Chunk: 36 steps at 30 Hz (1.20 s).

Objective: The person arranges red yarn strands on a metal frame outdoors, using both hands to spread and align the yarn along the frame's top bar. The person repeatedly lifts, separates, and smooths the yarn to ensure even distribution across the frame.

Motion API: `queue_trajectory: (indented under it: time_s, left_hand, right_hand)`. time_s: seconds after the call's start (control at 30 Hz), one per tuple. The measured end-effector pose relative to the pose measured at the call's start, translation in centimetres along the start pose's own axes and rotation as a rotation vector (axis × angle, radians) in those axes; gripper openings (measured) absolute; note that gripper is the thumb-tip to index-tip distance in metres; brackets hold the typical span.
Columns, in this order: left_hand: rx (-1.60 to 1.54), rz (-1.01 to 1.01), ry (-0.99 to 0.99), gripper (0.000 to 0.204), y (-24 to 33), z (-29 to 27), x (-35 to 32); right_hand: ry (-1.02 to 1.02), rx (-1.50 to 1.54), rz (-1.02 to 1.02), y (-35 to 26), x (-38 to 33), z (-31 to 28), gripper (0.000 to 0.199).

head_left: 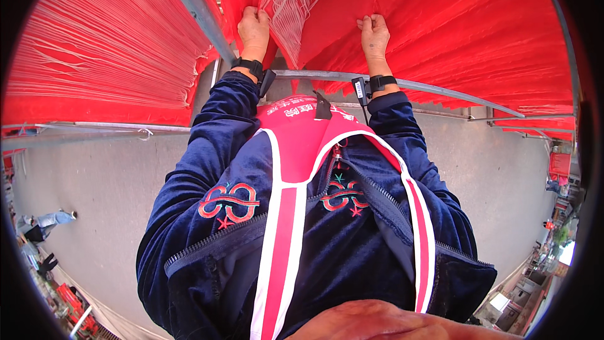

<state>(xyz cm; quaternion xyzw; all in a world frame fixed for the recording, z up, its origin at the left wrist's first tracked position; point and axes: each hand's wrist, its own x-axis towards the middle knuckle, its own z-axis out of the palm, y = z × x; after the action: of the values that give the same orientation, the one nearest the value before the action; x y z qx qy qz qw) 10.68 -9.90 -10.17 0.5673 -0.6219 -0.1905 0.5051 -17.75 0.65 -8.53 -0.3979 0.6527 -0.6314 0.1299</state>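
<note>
A broad sheet of red cloth (343, 16) hangs in front of me over a metal frame. My left hand (253, 28) is closed on gathered red cloth, next to the grey upright bar. Further right, my right hand (374, 36) pinches the same red material, its fingers curled in. Between the two hands hangs a bundle of loose white strings (290, 9), lying over the cloth. Both wrists carry black straps with small dark devices; the one near my right wrist (360, 91) has a pale label.
At the left, red cloth (107, 38) carries many pale strands. A slanted metal bar (198, 9) rises beside my left hand, and a curved rail (402, 83) crosses below both hands. My red apron (296, 141) hangs under the rail. Someone's legs (53, 219) show at lower left on grey ground.
</note>
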Motion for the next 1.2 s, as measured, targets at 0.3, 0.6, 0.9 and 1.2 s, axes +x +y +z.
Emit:
queue_trajectory:
  time_s: [0.3,0.6,0.9,1.2]
  left_hand:
    - [-0.090,0.173,-0.247,0.024,0.7,1.2,-2.9]
    - [-0.033,0.187,-0.332,0.028,-1.1,2.8,-2.6]
    - [0.094,0.205,-0.373,0.030,-2.9,2.8,-3.6]
    - [-0.205,0.336,-0.853,0.015,-3.4,-4.2,-10.3]
  right_hand:
    - [-0.161,-0.319,-0.081,-1.1,-1.1,3.6,0.029]
    - [-0.294,-0.235,-0.043,1.8,-1.3,5.5,0.023]
    - [-0.516,0.090,0.259,-0.5,-5.3,0.5,0.022]
    - [-0.946,0.002,0.658,6.6,-16.8,-4.2,0.031]
